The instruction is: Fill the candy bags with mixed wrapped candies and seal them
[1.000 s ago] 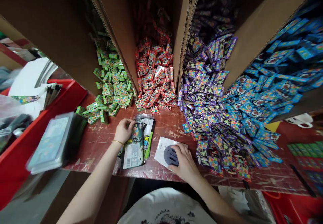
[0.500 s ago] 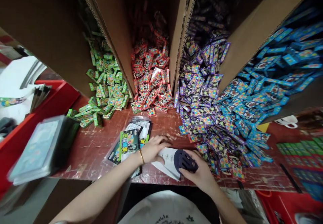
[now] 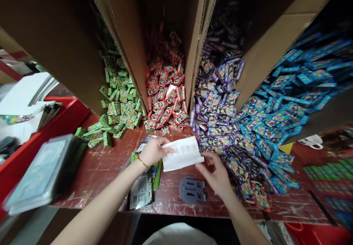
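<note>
A white paper sheet (image 3: 182, 161) with a row of round printed marks is raised over the table, its right edge curling. My left hand (image 3: 153, 151) pinches the sheet's left end between thumb and fingers. Beside the right edge is my right hand (image 3: 216, 173), thumb and forefinger apart; whether they touch the paper I cannot tell. Below the sheet, a dark slotted plastic piece (image 3: 192, 190) with one rounded end lies flat on the table. Printed candy packets (image 3: 142, 191) in clear bags lie under and beside my left wrist, partly hidden.
Tall cardboard boxes spill small green boxes (image 3: 121, 107), red boxes (image 3: 164, 101), purple boxes (image 3: 216, 107) and blue boxes (image 3: 275, 116) onto the red table (image 3: 99, 164). Clear plastic sleeves (image 3: 41, 171) are stacked left beside a red bin (image 3: 71, 109). A white cup-like item (image 3: 313, 142) is at right.
My right hand has let go of the dark slotted piece, which now lies on the table. The paper has been lifted and turned by my left hand.
</note>
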Demonstrator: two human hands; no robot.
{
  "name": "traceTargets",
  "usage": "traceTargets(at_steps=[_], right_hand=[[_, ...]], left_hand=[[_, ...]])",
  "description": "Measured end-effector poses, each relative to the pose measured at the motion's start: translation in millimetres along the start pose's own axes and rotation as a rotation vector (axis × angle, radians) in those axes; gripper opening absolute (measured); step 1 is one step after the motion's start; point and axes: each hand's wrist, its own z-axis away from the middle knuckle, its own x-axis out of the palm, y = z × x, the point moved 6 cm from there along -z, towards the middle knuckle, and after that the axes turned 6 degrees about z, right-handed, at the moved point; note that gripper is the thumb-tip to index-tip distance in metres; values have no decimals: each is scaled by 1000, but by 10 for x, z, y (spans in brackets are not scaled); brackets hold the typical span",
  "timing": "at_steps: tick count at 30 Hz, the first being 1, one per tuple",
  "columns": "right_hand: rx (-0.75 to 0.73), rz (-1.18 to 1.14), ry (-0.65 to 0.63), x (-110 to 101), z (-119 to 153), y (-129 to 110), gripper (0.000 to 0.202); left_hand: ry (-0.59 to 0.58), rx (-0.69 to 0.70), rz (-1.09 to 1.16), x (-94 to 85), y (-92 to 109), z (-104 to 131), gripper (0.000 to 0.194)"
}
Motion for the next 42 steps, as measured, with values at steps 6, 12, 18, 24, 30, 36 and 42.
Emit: traceTargets(at_steps=[6,12,18,24,30,36,42], right_hand=[[128,-392,-155,-56,-498,-181,29],[411,-761,-559,99,-473,-233,39],[422,-701,-520,83,-472,-201,46],[152,-639,-343,111,-451,-345,30],[-20,-534,-264,-25,-405,-416,20],[50,-589,-1,-251,-348,-303,17],[198,-674,222,-351,-283,-313,33]], left_hand=[[33,51,75,77,231,136,27],[-130,120,-174,124,319,143,24],[-103,195,-398,116,422,153,28],[-37,616,-752,444,908,362,58],[-162,486,-761,561,826,273,15],[-34,393,-362,222,771,286,29],[-311,130,457,192,706,457,56]])
